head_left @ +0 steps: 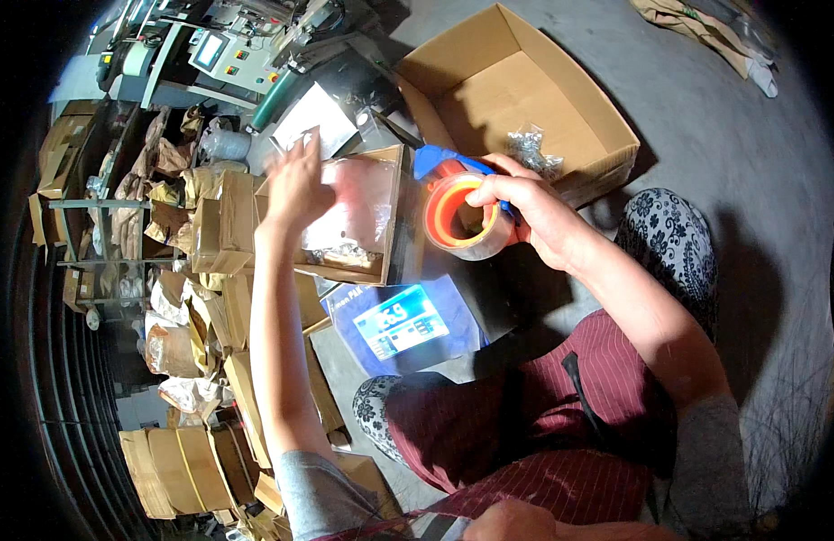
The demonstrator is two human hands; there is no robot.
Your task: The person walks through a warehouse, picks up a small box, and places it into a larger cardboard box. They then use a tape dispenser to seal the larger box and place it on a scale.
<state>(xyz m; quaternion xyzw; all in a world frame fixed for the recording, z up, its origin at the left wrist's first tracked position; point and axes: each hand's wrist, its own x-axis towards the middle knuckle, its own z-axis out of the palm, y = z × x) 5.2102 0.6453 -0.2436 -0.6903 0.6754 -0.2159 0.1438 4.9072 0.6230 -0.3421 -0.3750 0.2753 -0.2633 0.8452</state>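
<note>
My right hand [534, 207] grips a blue and orange tape dispenser [458, 167] with a wide roll of clear tape on it. The dispenser is close to the right side of a small open cardboard box [401, 212]. Clear plastic bags [354, 198] fill that box, and small shiny pieces show near its front edge. Over the box's left side is my left hand [300, 185], its fingers outstretched and slightly blurred, with nothing seen in it. Just beyond those fingers lies a white sheet of paper [318, 119].
A large open carton [489, 81] at the far right holds clear bags of small metal parts [532, 151]. A blue scale with a lit display [401, 323] sits before my knees. Shelves and cartons [178, 469] crowd the left. A machine with a control panel [237, 59] stands behind.
</note>
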